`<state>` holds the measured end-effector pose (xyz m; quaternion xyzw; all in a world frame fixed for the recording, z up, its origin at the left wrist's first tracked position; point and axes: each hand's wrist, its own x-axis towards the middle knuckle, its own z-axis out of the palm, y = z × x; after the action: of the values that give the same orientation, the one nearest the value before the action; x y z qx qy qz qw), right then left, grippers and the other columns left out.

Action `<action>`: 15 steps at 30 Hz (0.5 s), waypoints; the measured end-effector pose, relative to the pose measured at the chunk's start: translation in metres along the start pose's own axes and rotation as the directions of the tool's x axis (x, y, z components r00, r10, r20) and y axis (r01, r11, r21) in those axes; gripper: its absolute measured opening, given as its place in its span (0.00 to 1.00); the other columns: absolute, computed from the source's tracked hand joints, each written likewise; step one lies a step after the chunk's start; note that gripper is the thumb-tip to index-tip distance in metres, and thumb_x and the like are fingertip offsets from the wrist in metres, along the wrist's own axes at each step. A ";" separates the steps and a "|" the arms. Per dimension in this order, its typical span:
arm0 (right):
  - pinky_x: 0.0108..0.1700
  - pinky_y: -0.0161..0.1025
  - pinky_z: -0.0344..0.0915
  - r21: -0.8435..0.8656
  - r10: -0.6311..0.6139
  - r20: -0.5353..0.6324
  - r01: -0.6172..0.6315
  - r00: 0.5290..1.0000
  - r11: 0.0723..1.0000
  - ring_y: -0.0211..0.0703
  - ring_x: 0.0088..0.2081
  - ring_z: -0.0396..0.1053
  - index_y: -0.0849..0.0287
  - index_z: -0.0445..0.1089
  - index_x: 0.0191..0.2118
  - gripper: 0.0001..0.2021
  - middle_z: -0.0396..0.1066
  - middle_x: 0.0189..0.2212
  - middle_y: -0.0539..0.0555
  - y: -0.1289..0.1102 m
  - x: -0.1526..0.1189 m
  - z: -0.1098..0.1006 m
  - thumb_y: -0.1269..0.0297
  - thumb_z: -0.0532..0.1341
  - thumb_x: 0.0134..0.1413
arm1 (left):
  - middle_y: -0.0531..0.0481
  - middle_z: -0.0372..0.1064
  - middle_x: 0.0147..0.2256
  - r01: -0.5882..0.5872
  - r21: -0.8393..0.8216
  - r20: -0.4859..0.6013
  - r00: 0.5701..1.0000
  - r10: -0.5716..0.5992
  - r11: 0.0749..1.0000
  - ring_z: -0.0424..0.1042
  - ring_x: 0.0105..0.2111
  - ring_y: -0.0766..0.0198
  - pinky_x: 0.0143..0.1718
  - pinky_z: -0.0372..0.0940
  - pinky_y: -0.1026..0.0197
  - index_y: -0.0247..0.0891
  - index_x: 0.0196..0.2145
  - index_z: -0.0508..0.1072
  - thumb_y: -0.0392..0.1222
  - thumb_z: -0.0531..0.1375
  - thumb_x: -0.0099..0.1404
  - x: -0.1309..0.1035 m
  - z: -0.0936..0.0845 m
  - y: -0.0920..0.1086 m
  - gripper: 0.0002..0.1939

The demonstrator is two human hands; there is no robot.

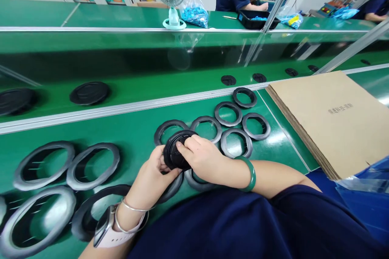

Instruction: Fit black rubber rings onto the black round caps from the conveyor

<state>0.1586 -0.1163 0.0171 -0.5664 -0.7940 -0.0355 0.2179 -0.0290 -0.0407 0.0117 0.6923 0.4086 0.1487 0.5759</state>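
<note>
Both hands hold one black round part (176,151) over the green table, in front of my body. My left hand (154,174) has its fingers and thumb on the part's left and lower edge. On the part's upper right face lie the bent fingers of my right hand (200,156). Dark rings lie close around, among them a ring (227,114) behind my right hand and a ring (164,129) just behind the part. Other rings are partly hidden under my hands.
Larger-looking rings (71,174) lie at the left. Black discs (89,93) rest on a green belt (170,83) beyond the metal edge. Stacked cardboard (334,117) is at the right. A fan (173,20), bags and a black tray (252,20) stand behind; a person sits there.
</note>
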 end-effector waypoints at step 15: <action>0.49 0.47 0.67 0.782 0.583 0.079 -0.413 0.809 0.467 0.47 0.45 0.68 0.57 0.69 0.41 0.10 0.67 0.42 0.53 0.025 0.009 0.004 0.63 0.69 0.56 | 0.42 0.72 0.52 0.019 -0.262 0.044 0.999 -0.008 0.965 0.74 0.50 0.50 0.51 0.72 0.51 0.42 0.57 0.56 0.52 0.75 0.53 -0.008 0.009 -0.003 0.42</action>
<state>0.1777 -0.0988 0.0125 -0.6180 -0.5031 0.3145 0.5158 -0.0291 -0.0524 0.0087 0.6100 0.3779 0.1828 0.6721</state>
